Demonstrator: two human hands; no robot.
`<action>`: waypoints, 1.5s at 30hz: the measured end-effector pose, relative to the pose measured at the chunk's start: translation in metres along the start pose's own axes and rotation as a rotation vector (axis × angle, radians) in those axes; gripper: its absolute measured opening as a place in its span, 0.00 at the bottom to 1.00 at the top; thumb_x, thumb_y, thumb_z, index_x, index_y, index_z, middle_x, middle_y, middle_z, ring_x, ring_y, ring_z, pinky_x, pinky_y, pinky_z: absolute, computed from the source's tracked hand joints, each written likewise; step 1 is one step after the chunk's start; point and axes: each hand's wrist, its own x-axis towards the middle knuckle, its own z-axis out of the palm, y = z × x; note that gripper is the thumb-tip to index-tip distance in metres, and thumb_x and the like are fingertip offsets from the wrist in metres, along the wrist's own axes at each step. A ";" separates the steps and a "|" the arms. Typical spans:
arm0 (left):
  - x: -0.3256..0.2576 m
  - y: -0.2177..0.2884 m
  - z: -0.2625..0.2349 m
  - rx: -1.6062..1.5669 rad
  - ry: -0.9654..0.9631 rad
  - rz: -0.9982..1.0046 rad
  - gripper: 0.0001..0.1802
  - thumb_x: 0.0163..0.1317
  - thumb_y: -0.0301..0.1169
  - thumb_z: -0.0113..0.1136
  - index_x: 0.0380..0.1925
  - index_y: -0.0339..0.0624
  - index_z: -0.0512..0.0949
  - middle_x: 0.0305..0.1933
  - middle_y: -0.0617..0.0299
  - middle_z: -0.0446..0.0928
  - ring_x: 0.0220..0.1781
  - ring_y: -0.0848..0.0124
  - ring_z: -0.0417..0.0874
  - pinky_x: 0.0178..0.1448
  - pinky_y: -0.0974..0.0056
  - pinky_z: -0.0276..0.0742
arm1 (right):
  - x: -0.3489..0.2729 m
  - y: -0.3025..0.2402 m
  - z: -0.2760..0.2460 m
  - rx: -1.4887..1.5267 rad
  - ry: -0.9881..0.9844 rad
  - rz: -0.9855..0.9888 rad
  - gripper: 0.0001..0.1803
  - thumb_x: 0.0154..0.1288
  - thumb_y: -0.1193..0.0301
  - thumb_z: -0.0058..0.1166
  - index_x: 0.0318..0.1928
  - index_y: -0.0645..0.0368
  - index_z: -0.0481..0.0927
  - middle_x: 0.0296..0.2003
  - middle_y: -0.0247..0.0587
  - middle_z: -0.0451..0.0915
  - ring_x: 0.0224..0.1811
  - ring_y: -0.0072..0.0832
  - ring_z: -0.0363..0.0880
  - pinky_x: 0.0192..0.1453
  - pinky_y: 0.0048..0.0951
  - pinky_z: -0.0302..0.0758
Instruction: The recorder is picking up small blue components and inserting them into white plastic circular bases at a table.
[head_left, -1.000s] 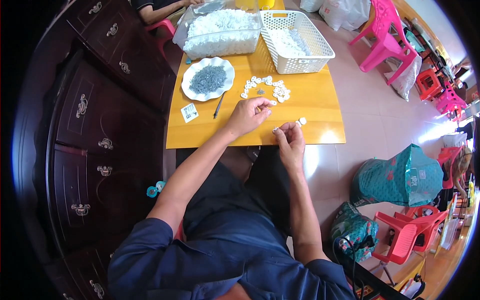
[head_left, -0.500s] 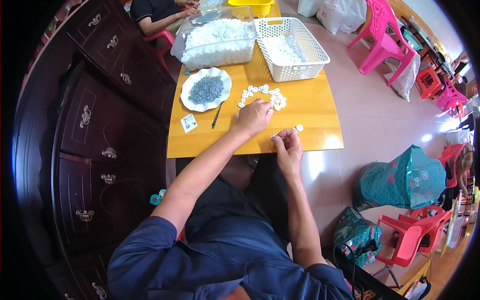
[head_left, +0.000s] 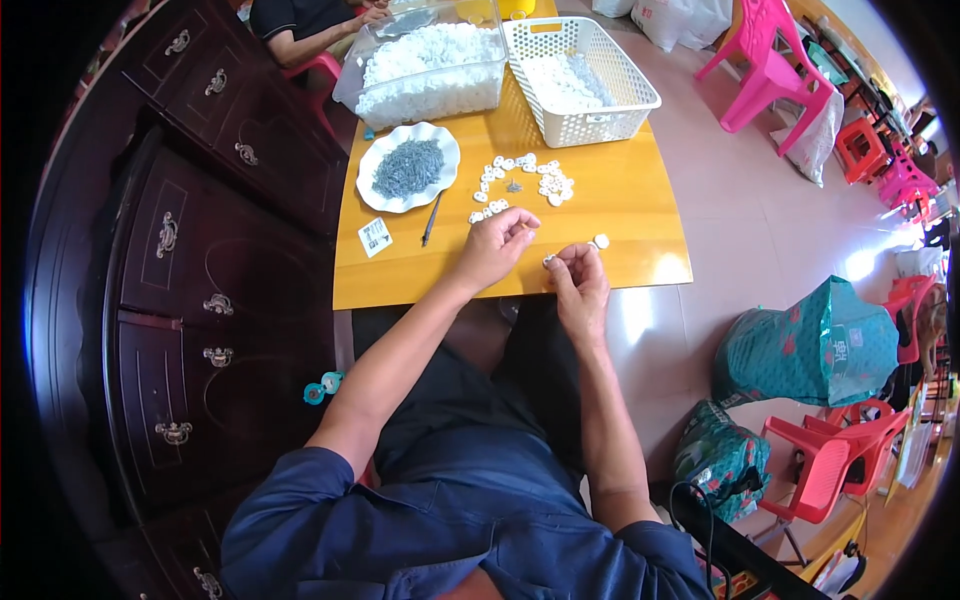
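Tabletop [head_left: 420,280], grey bits [head_left: 408,169] in plate [head_left: 451,157], white pieces [head_left: 432,55] in tub [head_left: 350,82]

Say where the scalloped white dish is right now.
In the head view, the scalloped white dish sits on the table, toward the left, between the clear tub behind it and the square white card in front.

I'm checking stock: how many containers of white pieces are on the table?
2: the clear plastic bin at the far left and the perforated white basket to its right. More may be hidden behind.
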 end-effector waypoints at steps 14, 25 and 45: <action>-0.017 0.021 -0.014 -0.082 -0.133 0.040 0.10 0.66 0.23 0.62 0.47 0.37 0.82 0.34 0.67 0.79 0.28 0.83 0.75 0.36 0.72 0.76 | -0.003 0.001 0.004 0.043 -0.008 0.000 0.07 0.71 0.76 0.60 0.44 0.61 0.75 0.31 0.31 0.81 0.33 0.16 0.79 0.39 0.22 0.76; -0.014 0.027 -0.019 -0.056 -0.235 0.022 0.14 0.68 0.19 0.59 0.52 0.35 0.82 0.40 0.67 0.84 0.34 0.84 0.77 0.42 0.73 0.77 | -0.003 -0.005 0.003 0.040 -0.069 0.050 0.05 0.74 0.80 0.57 0.45 0.61 0.74 0.35 0.29 0.79 0.36 0.14 0.77 0.41 0.18 0.76; -0.019 0.005 -0.017 -0.343 -0.183 -0.136 0.07 0.71 0.26 0.63 0.46 0.36 0.84 0.35 0.69 0.83 0.34 0.83 0.81 0.38 0.73 0.79 | -0.003 -0.002 0.003 0.042 -0.047 0.037 0.05 0.73 0.80 0.57 0.45 0.61 0.75 0.35 0.29 0.79 0.35 0.14 0.77 0.42 0.18 0.77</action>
